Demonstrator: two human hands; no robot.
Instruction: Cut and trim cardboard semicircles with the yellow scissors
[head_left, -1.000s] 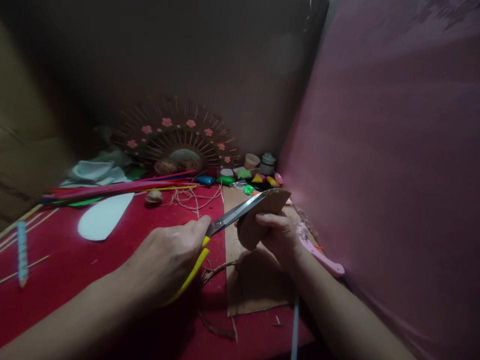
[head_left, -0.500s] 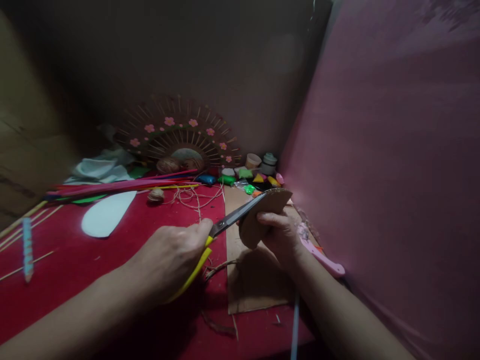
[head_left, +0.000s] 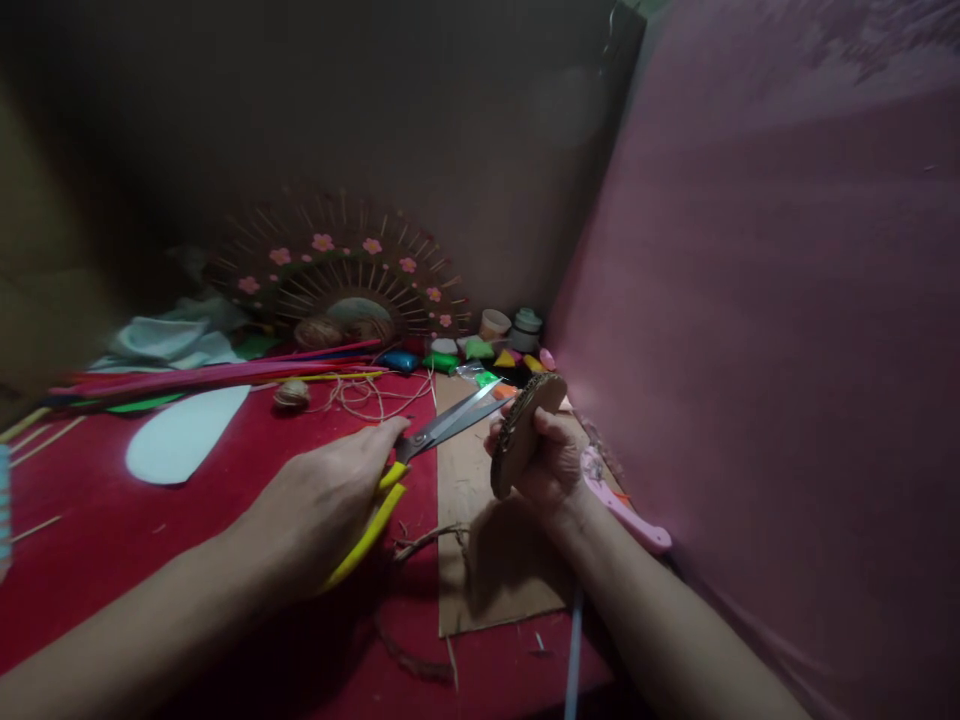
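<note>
My left hand (head_left: 330, 500) is closed round the yellow handles of a pair of scissors (head_left: 431, 432), whose blades stand a little apart and point up to the right. Between fingers and thumb, my right hand (head_left: 551, 465) grips a piece of cardboard (head_left: 527, 435) with a rounded outline, held tilted with its corrugated edge toward the scissors. The blade tips lie close to the cardboard; whether they touch it I cannot tell. Below both hands is a flat cardboard sheet (head_left: 487, 600) on the red table surface (head_left: 240, 560), with thin brown cardboard strips (head_left: 424, 540) beside and over its left edge.
A fan-shaped decoration with pink flowers (head_left: 322, 243) leans at the back wall. Coloured clay packets (head_left: 441, 362), a ball of twine (head_left: 291, 394), pipe cleaners (head_left: 217, 374) and a white teardrop cutout (head_left: 187, 435) lie around. A pink-handled tool (head_left: 630, 515) sits by the pink wall.
The scissors have come away from the cardboard's upper edge. My right hand has turned the piece so its edge faces the scissors, and its pointed corner no longer shows. The view has shifted slightly right.
</note>
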